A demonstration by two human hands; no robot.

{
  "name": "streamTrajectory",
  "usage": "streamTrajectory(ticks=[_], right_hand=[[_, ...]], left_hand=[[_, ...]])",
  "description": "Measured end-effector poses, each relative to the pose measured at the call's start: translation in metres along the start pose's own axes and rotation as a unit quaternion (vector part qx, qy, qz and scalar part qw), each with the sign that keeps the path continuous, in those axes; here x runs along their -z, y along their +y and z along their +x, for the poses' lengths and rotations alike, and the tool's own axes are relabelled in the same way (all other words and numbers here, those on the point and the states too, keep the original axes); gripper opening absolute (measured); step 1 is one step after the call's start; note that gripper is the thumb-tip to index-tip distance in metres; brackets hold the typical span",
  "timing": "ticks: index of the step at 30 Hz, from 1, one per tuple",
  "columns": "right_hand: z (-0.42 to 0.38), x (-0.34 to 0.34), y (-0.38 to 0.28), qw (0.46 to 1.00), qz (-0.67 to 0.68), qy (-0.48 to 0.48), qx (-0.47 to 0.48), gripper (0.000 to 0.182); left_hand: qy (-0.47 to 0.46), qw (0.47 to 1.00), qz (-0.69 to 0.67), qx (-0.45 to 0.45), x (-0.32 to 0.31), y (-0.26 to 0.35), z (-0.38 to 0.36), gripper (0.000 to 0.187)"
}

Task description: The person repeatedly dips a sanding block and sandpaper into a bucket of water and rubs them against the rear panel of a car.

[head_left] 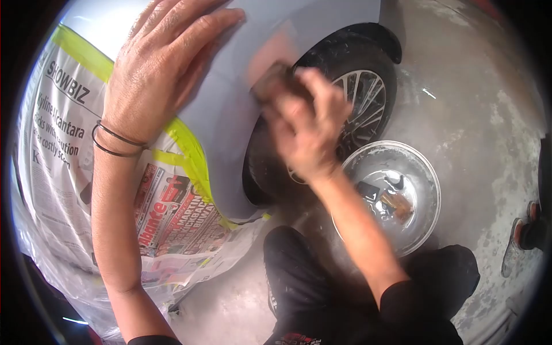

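Observation:
My left hand [167, 63] lies on the grey fender panel [227, 126] of a car, fingers stretched out and holding nothing. A thin dark band circles that wrist. Beside the wheel arch, my right hand [305, 121] is smeared by motion. Its fingers close round a small dark sanding block [279, 83] held at the panel; blur hides the block's details. Just below and to the right of this hand is the spoked wheel [365, 95] with its black tyre. A round basin [435, 184] stands on the floor by my right forearm, with liquid and several small pieces inside.
Newspaper sheets [57, 138] and yellow-green masking tape [192, 152] cover the bodywork to the left, with clear plastic sheeting [167, 279] below. My bent knees [293, 270] are close to the basin. Worn concrete floor [466, 126] stretches right, where a dark object [532, 233] stands at the edge.

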State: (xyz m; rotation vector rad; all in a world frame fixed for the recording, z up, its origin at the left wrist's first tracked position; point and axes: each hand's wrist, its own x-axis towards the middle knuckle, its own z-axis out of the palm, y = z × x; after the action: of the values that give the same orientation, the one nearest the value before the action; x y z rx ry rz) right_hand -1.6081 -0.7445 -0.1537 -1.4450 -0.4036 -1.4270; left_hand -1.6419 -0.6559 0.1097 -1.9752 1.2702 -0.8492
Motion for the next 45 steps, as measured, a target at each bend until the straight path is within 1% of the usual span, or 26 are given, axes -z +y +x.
streamTrajectory(ticks=[1,3,5,6,7,8,9,11,13,15,17,20,22,23,24,26,28,31,32,35,36,37,39,40,42,45], right_hand=[[0.014,-0.009,0.026,0.999,0.013,0.044,-0.017,0.036],[0.052,-0.015,0.061,0.98,0.027,0.11,-0.163,0.034],[0.055,-0.012,0.057,0.986,-0.012,0.109,-0.127,0.034],[0.04,-0.012,0.023,0.99,0.023,0.066,-0.125,0.032],[0.02,-0.01,-0.018,0.994,0.038,0.052,-0.091,0.029],[0.002,-0.005,-0.051,0.99,0.092,0.02,-0.107,0.027],[-0.006,-0.001,-0.059,0.991,0.05,-0.006,-0.121,0.029],[-0.001,-0.003,-0.034,0.997,0.041,-0.016,-0.071,0.029],[0.017,-0.01,-0.023,0.996,0.056,0.025,-0.061,0.03],[0.03,-0.015,-0.008,0.997,0.043,0.05,-0.037,0.033],[0.035,-0.021,0.0,0.996,0.035,0.068,-0.048,0.037],[0.009,-0.02,-0.019,0.995,0.036,0.062,-0.074,0.039],[-0.02,-0.013,-0.036,0.994,0.057,0.044,-0.077,0.039],[-0.023,-0.012,-0.032,0.995,0.073,0.037,-0.056,0.039],[-0.005,-0.012,-0.026,0.997,0.047,0.037,-0.054,0.038],[0.041,-0.011,-0.009,0.997,-0.021,0.046,-0.054,0.041],[0.036,-0.025,-0.006,0.993,0.03,0.075,-0.084,0.033],[-0.026,-0.018,-0.027,0.992,0.082,0.042,-0.085,0.037],[-0.016,-0.019,-0.025,0.993,0.081,0.049,-0.075,0.037],[0.043,-0.023,-0.003,0.996,0.046,0.071,-0.033,0.046],[0.045,-0.029,-0.004,0.993,0.055,0.102,-0.034,0.046],[0.03,-0.023,-0.009,0.995,0.049,0.063,-0.061,0.046],[-0.012,-0.009,-0.029,0.994,0.066,0.022,-0.089,0.046],[-0.019,-0.014,-0.02,0.991,0.113,0.038,-0.06,0.046],[0.013,-0.017,-0.004,0.995,0.064,0.053,-0.053,0.039],[0.052,-0.029,0.015,0.992,0.036,0.096,-0.073,0.042]], left_hand=[[-0.003,1.0,-0.005,0.006,-0.001,0.0,0.0,0.03],[-0.013,1.0,-0.014,0.024,-0.002,0.002,-0.002,0.03],[-0.027,0.999,-0.011,0.037,0.002,0.002,0.002,0.033],[-0.034,0.999,-0.002,0.042,0.004,0.001,0.004,0.036],[-0.05,0.998,0.012,0.044,0.005,-0.001,0.003,0.042],[-0.069,0.996,0.023,0.046,0.004,-0.002,0.002,0.047],[-0.071,0.996,0.024,0.039,0.005,-0.003,0.003,0.048],[-0.082,0.996,0.027,0.032,0.007,-0.002,0.001,0.049],[-0.018,1.0,0.006,0.011,-0.005,-0.001,0.001,0.038],[0.019,1.0,-0.006,0.007,-0.011,-0.001,-0.002,0.033],[0.015,0.999,-0.024,0.018,-0.009,0.0,-0.004,0.034],[-0.015,0.999,-0.03,0.031,-0.004,0.002,-0.01,0.036],[0.03,0.999,-0.045,0.005,-0.014,-0.009,-0.011,0.036],[0.052,0.997,-0.051,-0.008,-0.019,-0.014,-0.011,0.036],[0.048,0.998,-0.027,-0.02,-0.016,-0.013,-0.01,0.036],[0.025,0.999,-0.042,0.006,-0.014,-0.003,-0.01,0.034],[0.007,0.999,-0.045,0.024,-0.01,0.002,-0.009,0.033],[0.031,0.999,0.001,-0.041,-0.011,-0.015,-0.003,0.032],[0.03,0.999,0.006,-0.042,-0.01,-0.014,-0.003,0.032],[0.015,0.998,-0.054,0.036,-0.012,0.003,-0.004,0.031],[0.002,0.998,-0.051,0.048,-0.01,0.007,-0.003,0.031],[0.0,0.998,-0.048,0.045,-0.005,0.006,0.001,0.032],[-0.004,0.998,-0.041,0.037,0.006,0.005,0.01,0.033],[-0.002,1.0,-0.027,0.005,0.003,-0.008,0.004,0.034],[0.023,0.999,-0.028,0.016,-0.009,-0.001,-0.003,0.035],[0.03,0.997,-0.056,0.041,-0.014,0.003,-0.004,0.036]])
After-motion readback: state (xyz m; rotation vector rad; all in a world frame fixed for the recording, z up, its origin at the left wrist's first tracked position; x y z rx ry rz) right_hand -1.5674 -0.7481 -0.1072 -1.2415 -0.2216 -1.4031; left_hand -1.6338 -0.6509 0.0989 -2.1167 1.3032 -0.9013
